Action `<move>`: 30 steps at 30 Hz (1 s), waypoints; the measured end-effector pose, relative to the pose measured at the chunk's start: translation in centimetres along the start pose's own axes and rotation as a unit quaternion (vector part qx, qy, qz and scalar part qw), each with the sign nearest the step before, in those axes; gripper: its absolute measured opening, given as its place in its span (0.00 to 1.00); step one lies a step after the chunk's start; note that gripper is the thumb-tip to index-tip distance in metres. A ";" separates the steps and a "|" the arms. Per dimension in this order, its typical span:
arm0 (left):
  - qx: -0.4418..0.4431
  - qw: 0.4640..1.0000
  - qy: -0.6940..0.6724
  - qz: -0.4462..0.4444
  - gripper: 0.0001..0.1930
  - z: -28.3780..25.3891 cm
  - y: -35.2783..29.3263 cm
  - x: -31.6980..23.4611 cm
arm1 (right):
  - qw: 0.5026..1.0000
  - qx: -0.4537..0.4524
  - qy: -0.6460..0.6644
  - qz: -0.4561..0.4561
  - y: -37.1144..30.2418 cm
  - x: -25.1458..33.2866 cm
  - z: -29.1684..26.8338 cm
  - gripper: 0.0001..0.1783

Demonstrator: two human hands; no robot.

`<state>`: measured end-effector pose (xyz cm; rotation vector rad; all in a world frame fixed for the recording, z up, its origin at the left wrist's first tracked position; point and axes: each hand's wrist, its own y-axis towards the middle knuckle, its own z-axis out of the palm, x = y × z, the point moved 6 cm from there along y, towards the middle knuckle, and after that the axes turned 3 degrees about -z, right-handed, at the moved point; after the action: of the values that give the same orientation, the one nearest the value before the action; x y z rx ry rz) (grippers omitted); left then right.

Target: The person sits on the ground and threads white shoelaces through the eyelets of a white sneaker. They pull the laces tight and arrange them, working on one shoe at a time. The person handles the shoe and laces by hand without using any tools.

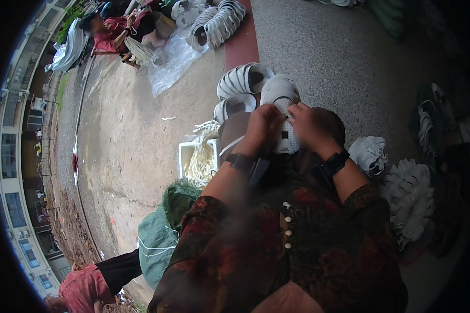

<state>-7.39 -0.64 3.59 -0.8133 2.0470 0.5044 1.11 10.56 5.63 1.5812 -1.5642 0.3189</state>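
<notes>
Working close together over the lap, two bare hands meet at a white, round-toed shoe upper with a pale mesh tongue (278, 89), which lies between the brown-covered knees (234, 131), its toe pointing far. The left hand (265, 123) is curled inward, its fingers bent and its tips touching the left side of the lacing area. The right hand (309, 125) is bent less, its fingertips touching the opposite side; blur softens its palm. Whether either hand is clamped on a lace or an edge cannot be told, since the fingers hide the contact. Just beyond the left knee stand nested white ribbed shoe uppers (236, 83). To the left, a white foam box (183, 158) holds loose cream cords (201, 163); on the near right, a fanned white pile of shoe parts (410, 195) lies.
</notes>
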 end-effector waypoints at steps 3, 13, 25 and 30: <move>0.051 0.993 -0.091 -0.051 0.06 -0.1 0.2 0.3 | 1.000 -0.013 0.010 -0.026 0.0 0.4 -0.2 0.09; 0.063 0.997 -0.045 -0.002 0.08 -2.4 -0.5 -0.5 | 0.999 0.002 -0.041 0.029 -0.4 -0.9 -2.4 0.04; 0.067 0.998 -0.001 -0.002 0.06 -4.9 -2.5 0.7 | 0.996 0.070 -0.040 0.028 -0.2 -0.5 -0.6 0.04; 0.069 0.985 0.096 0.129 0.10 -7.0 -3.9 -0.9 | 0.997 0.053 -0.051 0.039 -0.6 -0.5 -0.9 0.01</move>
<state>-8.26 -7.31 7.99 -0.5330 2.3531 0.4326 1.96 11.44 5.58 1.6419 -1.7152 0.3762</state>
